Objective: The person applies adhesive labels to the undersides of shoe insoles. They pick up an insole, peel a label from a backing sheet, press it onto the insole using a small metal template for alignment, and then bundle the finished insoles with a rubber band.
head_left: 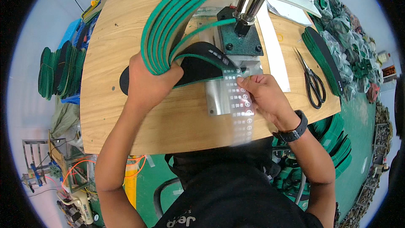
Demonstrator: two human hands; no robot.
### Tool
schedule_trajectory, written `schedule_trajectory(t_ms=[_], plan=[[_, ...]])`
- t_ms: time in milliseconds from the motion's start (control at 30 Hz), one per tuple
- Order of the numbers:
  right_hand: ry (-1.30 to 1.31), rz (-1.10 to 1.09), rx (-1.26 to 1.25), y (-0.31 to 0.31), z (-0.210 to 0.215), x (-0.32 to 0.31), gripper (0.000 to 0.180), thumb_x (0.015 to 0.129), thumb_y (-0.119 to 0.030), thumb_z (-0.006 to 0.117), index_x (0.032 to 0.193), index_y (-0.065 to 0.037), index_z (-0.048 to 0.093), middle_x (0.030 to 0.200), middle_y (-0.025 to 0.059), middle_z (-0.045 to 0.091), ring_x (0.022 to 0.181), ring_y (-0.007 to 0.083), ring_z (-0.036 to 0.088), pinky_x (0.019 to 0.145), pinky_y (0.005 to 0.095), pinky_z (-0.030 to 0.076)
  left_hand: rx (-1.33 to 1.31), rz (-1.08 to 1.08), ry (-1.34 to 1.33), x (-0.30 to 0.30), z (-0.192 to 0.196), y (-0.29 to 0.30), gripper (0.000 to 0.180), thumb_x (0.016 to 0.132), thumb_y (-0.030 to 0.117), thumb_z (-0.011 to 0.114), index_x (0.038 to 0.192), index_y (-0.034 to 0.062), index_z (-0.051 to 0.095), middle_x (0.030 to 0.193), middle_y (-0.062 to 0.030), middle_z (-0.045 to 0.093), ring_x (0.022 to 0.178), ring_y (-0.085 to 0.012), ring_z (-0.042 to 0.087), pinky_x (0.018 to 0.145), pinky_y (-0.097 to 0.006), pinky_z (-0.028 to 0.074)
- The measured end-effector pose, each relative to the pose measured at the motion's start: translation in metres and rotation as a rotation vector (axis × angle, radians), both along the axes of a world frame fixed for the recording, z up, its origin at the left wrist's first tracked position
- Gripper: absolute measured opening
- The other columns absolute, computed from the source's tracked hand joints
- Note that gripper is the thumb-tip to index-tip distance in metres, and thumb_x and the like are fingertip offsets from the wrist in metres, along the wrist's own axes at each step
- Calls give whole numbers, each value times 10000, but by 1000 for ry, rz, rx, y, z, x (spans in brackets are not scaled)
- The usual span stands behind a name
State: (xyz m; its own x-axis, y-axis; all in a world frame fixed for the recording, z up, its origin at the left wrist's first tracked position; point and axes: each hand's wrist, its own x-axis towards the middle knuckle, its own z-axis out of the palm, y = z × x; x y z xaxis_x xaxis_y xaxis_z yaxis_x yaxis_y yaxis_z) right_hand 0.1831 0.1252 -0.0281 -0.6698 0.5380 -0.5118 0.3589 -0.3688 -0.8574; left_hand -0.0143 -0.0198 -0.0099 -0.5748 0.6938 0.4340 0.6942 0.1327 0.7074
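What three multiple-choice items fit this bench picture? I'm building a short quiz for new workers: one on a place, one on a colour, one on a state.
1. Where do the scissors lie?
A. on the table, right of the press
B. under the left hand
C. on the floor

2. What colour edges the insoles fanned in the left hand?
A. red
B. green
C. yellow

3. What is the right hand doing?
A. resting flat and empty
B. gripping the scissors
C. pinching a clear strip of labels

Key: 1 A, they lie on the wood beside the press; 2 B, green rims show; 3 C, fingertips pinch the strip's top.
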Motion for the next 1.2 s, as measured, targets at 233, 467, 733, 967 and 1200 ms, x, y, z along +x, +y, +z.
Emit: schedule_trajectory(t_ms=[233, 467, 733, 967, 1200], plan=[[23, -12, -6, -1, 2, 0, 335, 926, -254, 572, 739, 23, 602, 570, 73, 585, 417, 120, 536, 348, 226, 440, -256, -132, -80, -4, 3, 1, 745, 639, 217, 745, 1305, 37, 461, 1065, -186, 627, 952, -345, 596, 895, -363, 463], [140, -15, -34, -2, 1, 8, 301, 914, -209, 558, 732, 27, 601, 582, 81, 596, 430, 128, 547, 366, 235, 447, -470, -192, 285, 3, 2, 12, 933, 595, 242, 797, 1406, 77, 366, 1171, -226, 567, 1087, -396, 522, 961, -414, 409], [222, -415, -64, 5, 0, 26, 212, 914, -135, 536, 798, 31, 601, 663, 84, 614, 518, 134, 579, 427, 235, 472, -407, -219, 70, -2, 17, 5, 517, 634, 161, 741, 1116, 47, 592, 827, -178, 634, 758, -298, 622, 738, -366, 488], [123, 9, -31, 1, 2, 5, 228, 923, -163, 544, 784, 11, 593, 649, 79, 608, 532, 139, 601, 437, 236, 493, -84, -107, -269, -16, 8, -12, 290, 688, 88, 675, 961, 2, 630, 795, -65, 645, 713, -130, 572, 705, -295, 480], [17, 57, 40, 1, 4, 3, 267, 926, -183, 552, 733, -3, 589, 614, 79, 607, 478, 133, 588, 406, 238, 488, 35, -118, -336, -19, 2, -17, 235, 685, 85, 676, 897, -5, 628, 790, -44, 642, 697, -113, 560, 684, -286, 479]])
